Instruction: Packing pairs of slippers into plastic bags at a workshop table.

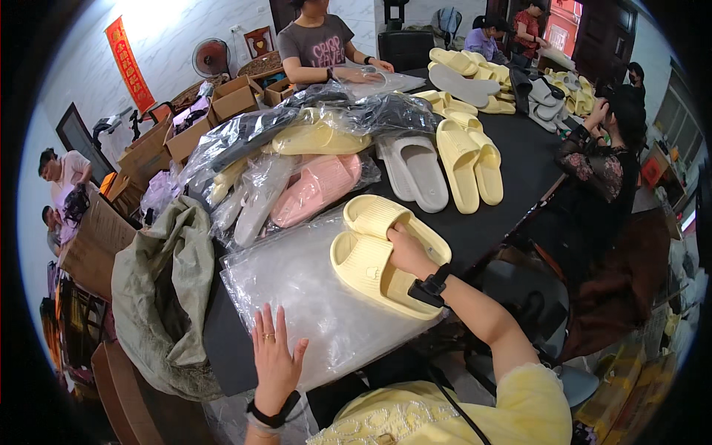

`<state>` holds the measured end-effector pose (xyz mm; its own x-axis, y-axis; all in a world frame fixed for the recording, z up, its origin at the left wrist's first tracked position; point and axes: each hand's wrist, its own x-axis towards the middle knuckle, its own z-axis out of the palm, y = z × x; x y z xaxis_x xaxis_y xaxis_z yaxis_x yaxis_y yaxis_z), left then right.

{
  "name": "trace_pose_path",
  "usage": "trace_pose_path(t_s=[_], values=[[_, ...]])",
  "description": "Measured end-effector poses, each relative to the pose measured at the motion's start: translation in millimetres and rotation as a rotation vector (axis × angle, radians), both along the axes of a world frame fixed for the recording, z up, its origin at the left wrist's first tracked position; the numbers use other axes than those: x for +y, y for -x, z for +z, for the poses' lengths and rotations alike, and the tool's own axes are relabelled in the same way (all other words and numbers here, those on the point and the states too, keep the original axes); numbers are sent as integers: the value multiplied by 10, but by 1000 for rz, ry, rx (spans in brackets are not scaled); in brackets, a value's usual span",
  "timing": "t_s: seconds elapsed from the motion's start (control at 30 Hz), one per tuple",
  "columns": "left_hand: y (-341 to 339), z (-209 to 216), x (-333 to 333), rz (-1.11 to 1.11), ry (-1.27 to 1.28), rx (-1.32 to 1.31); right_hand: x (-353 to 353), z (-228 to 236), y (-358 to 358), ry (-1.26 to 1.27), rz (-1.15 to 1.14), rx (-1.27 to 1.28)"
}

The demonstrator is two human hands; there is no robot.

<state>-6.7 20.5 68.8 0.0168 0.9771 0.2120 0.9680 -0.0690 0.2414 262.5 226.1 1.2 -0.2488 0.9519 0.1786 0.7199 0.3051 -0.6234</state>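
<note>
My right hand (409,252) is holding a pair of pale yellow ribbed slides (361,261) together, fingers curling around the inner edges where the two are meeting; the fingertips are hiding from view, so I cannot tell how deep the grip is going. The pair is sitting over the right part of a stack of clear plastic bags (289,285), in front of me on the black table (519,170). My left hand (273,360) is holding nothing — it is spreading its fingers over the bags' near left edge, and whether it is pressing on them I cannot tell.

The grip is worrying me first: with only inner edges being pinched, either slide could be twisting outward or slipping free under a quick lift. The film is looking slick and loosely layered, so a dragging sole could be pulling several bags askew if my left hand is not pinning them. My black wristband (430,285) is sitting over the nearer slide's footbed and could be catching on its rim. Beyond, a bagged pink slide (319,189) is lying at the front of a bulging heap of wrapped slides (319,139) — a careless forward push could be bringing part of it down onto the bags.
</note>
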Motion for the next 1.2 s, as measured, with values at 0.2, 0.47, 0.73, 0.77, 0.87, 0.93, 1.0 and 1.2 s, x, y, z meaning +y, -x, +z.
trace_pose_path(t_s=[0.2,0.47,0.73,0.77,0.87,0.93,1.0,1.2], values=[[17,-587,-3,236,86,59,26,-47,-9,-54,20,55],[-16,-635,13,264,83,100,-83,270,-7,-71,0,10],[-5,-653,-11,259,63,107,-350,294,128,50,253,-56],[-6,-652,-7,261,63,107,-332,254,108,50,256,-56],[-63,-619,11,257,68,92,-156,-69,-12,-16,144,74],[-49,-596,7,270,98,61,-224,77,-28,-70,112,144],[-34,-604,7,270,94,64,-292,269,-168,-179,34,238],[-40,-609,1,263,72,84,-276,413,-748,-341,-219,347]])
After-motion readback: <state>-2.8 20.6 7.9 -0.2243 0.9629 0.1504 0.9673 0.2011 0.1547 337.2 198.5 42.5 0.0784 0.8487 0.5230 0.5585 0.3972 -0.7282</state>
